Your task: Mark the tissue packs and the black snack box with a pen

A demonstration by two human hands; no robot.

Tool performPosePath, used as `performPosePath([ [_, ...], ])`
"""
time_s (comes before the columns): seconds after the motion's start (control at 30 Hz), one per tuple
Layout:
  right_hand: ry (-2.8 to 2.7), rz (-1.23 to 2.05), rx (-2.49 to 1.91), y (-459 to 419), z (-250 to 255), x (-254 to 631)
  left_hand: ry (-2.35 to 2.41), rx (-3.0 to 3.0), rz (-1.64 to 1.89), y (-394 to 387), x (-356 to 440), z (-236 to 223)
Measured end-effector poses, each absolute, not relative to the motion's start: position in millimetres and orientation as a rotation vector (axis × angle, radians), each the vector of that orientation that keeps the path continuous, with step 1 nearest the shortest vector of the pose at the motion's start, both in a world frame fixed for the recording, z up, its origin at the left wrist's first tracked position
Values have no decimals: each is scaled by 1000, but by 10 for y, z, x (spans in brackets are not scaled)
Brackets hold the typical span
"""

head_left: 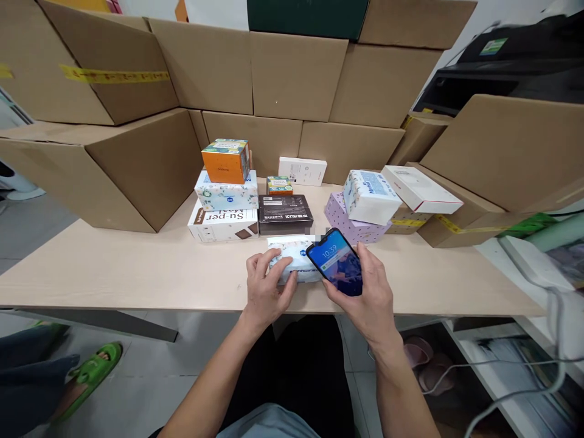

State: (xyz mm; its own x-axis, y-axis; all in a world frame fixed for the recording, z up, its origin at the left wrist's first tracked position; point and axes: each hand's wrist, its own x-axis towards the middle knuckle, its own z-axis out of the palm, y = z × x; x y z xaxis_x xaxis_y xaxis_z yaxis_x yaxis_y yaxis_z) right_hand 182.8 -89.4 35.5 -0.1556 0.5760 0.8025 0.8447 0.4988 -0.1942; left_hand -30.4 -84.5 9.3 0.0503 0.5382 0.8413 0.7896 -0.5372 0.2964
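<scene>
In my right hand (367, 292) is a smartphone (342, 267), tilted, its lit screen showing 10:39. My left hand (270, 280) grips the left end of a soft white-and-blue pack of tissues (296, 258) lying near the table's front edge. The phone's left corner overlaps the pack's right end; whether they touch I cannot tell. Just behind the pack lies a dark box (285, 214). To its left, a white box with brown print (222, 225) bears a flowered tissue pack (228, 193) and an orange box (225, 164).
On the right, a tissue pack (370, 196) rests on a purple box (340, 219), beside a flat white box (424, 190). Large cardboard boxes (137, 170) wall the table's back and sides. Another person's foot in a green sandal (93, 374) is at lower left.
</scene>
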Motion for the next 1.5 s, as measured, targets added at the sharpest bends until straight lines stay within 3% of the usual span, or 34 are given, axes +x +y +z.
performPosePath([
  [0.37,-1833,-436,-1171,-862,365,1902,-1363,-2081,-1496,-848,-308,92],
  [0.87,-1662,-519,-1561,-900,369,2552,-1346,-2088,-1503,-842,-301,100],
  [1.5,-1503,-137,-2278,-480,131,3299,-1316,-2101,-1501,-821,-318,89],
])
